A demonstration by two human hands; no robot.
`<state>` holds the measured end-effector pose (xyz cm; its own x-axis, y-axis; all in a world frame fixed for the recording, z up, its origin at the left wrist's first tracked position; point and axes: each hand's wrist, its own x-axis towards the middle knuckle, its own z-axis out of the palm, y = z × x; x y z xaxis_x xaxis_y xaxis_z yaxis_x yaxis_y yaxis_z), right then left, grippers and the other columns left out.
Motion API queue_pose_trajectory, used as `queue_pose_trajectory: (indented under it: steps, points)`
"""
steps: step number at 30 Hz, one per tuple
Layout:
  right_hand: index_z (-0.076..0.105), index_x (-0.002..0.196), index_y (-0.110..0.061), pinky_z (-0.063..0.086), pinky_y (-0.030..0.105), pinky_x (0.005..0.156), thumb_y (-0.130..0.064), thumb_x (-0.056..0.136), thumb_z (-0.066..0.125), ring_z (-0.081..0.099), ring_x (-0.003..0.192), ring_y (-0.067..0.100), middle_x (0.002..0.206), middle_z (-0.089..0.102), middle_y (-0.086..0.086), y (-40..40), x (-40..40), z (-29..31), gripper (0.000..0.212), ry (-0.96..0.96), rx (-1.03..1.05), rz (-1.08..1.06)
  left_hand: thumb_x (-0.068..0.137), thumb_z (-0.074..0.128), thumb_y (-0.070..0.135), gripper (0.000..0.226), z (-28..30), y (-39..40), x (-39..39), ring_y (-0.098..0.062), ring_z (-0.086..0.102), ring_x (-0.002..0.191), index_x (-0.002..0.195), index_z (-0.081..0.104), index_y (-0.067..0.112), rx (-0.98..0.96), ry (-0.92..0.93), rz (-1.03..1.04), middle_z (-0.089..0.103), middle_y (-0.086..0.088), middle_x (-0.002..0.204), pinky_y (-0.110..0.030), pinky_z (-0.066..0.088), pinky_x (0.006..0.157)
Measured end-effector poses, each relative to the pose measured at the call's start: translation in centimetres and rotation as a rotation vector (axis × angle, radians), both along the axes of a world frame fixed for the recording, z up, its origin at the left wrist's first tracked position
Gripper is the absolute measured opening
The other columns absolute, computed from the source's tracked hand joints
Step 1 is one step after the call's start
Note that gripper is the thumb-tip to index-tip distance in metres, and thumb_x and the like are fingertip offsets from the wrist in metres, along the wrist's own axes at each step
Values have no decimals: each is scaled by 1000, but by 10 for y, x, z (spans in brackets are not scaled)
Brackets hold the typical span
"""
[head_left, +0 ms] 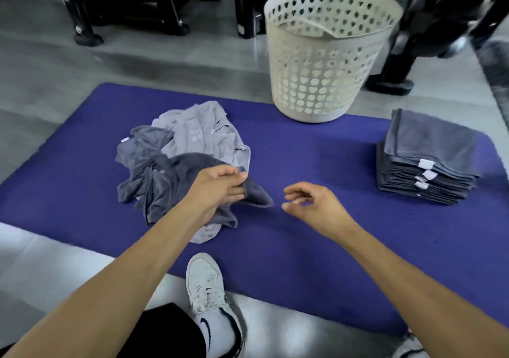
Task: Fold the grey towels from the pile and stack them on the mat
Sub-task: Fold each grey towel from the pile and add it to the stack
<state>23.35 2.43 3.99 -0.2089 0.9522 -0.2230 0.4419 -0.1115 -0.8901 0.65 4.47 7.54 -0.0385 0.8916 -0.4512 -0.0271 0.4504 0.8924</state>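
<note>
A loose pile of grey towels [181, 148], light and dark, lies on the left half of the purple mat [316, 233]. My left hand [220, 187] pinches a corner of a dark grey towel [170, 184] at the pile's near right side. My right hand [311, 206] hovers just to the right of that corner, fingers curled and apart, holding nothing. A neat stack of folded dark grey towels [427, 159] with white tags stands at the mat's right end.
A cream perforated laundry basket [327, 63] stands at the mat's far edge. Black machine legs [85, 24] line the grey floor behind. My white sneaker [206, 286] rests on the mat's near edge.
</note>
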Motion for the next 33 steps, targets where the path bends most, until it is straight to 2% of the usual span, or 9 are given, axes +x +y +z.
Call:
queue_pose_trajectory:
  steps: [5,11,14,18,25,27,29,31,33]
  points:
    - [59,123,-39,47,17,87,-33,80,80,55,111,-5,121,59,-21,-15,61,41,49,-51,105,29,90,68,7,13,62,-6,67,-14,72,63,81,61,11,70,7,-84,70,2,64,-23,59,61]
    - [61,130,-30,50,18,89,-38,74,84,59,107,-3,116,65,-17,-27,112,76,61,-64,144,-17,90,68,7,11,109,-2,128,-15,71,63,81,62,12,132,-27,-178,71,-4,71,-23,57,58]
    - [67,123,-23,51,20,87,-34,76,83,64,101,0,110,70,-11,-30,124,90,51,-96,184,-3,90,67,6,10,126,-1,153,-15,71,62,81,62,10,144,-63,-222,71,-5,69,-23,57,59]
    - [76,89,-22,56,36,77,-27,84,74,69,80,14,85,74,-7,-34,147,109,7,-158,228,-84,88,68,6,9,143,3,175,-15,71,63,81,63,8,159,-106,-249,71,-7,72,-23,57,58]
    - [74,105,-21,53,18,81,-33,81,79,68,89,0,97,74,-11,-28,166,132,27,-88,228,-92,88,67,4,5,158,14,197,-13,70,62,86,62,6,172,-267,-224,72,-8,71,-23,59,61]
    - [76,101,-17,48,13,67,-29,84,77,66,76,-2,90,75,-7,-24,163,133,21,-92,243,-105,89,66,5,7,157,15,202,-12,70,60,84,61,7,173,-284,-245,71,-7,69,-21,57,58]
    - [76,92,-10,44,22,56,-23,88,73,57,60,1,79,73,2,-19,162,135,14,-126,288,-126,89,65,5,9,154,16,201,-12,70,61,82,61,8,174,-287,-262,71,-7,70,-21,57,58]
    - [75,84,-8,45,28,57,-22,89,71,51,58,6,68,68,3,-12,164,135,15,-163,294,-135,90,64,6,8,145,22,194,-14,71,66,84,61,7,188,-275,-267,72,-9,75,-23,58,62]
    - [73,80,-4,38,20,53,-21,87,73,43,52,5,55,55,-3,-7,166,137,18,-150,226,-145,91,64,7,5,134,30,183,-17,72,72,87,62,5,184,-238,-248,73,-12,82,-25,59,66]
